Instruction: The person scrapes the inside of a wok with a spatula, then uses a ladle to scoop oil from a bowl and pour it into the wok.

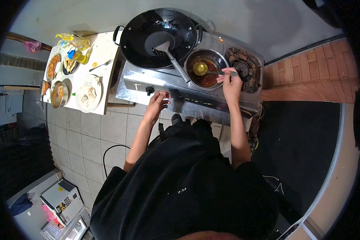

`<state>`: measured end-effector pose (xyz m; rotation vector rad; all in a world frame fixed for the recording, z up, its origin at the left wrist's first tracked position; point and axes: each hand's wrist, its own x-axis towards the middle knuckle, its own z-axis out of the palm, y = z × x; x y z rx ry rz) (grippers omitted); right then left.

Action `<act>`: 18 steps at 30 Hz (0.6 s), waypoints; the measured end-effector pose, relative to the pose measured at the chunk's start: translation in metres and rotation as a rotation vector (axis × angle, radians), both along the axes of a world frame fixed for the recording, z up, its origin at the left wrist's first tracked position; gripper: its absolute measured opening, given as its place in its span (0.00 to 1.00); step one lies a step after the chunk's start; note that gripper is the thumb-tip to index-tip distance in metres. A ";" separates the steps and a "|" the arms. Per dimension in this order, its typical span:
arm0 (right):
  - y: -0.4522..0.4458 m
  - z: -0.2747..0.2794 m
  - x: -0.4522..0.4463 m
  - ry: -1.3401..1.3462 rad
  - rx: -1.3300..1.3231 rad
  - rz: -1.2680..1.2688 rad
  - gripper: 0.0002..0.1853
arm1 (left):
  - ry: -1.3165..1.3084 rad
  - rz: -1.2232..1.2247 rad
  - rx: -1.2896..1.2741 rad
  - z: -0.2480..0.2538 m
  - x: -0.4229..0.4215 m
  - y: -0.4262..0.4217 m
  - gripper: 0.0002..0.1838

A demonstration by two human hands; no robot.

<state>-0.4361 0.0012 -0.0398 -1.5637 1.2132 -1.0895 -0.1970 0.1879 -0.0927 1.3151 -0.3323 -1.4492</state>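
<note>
A: Doing what with the right hand?

B: Gripping the handle of a ladle, fingers closing together around it, right of top centre in the frame. Carrying yellowish liquid in its bowl, over the dark reddish-brown contents of a round metal pan. Not managing to tell whether touching the bottom.

A: And with the left hand?

B: Holding it open near the centre, fingers apart and slightly curling, close to the front of the stove and just right of a black knob.

A: Seeing what around the pan?

B: Finding a black wok at top centre, with a spatula lying in it and pointing its handle out toward the pan. Spotting a grimy burner to the right.

A: And looking to the upper left?

B: Noticing a white worktop, bearing a fork, a blue-capped bottle, a metal bowl and a plate of white powdery food.
</note>
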 end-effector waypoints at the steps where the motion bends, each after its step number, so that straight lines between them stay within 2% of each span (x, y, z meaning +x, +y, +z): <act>1: 0.000 0.006 0.000 -0.005 0.005 -0.001 0.08 | 0.001 -0.001 -0.002 -0.001 0.000 0.000 0.15; 13: -0.023 0.075 0.020 -0.012 -0.049 0.092 0.09 | 0.014 0.026 -0.020 -0.009 0.003 0.008 0.15; 18: -0.045 0.078 0.051 -0.020 -0.108 0.167 0.09 | 0.010 0.071 -0.014 -0.008 0.006 0.018 0.15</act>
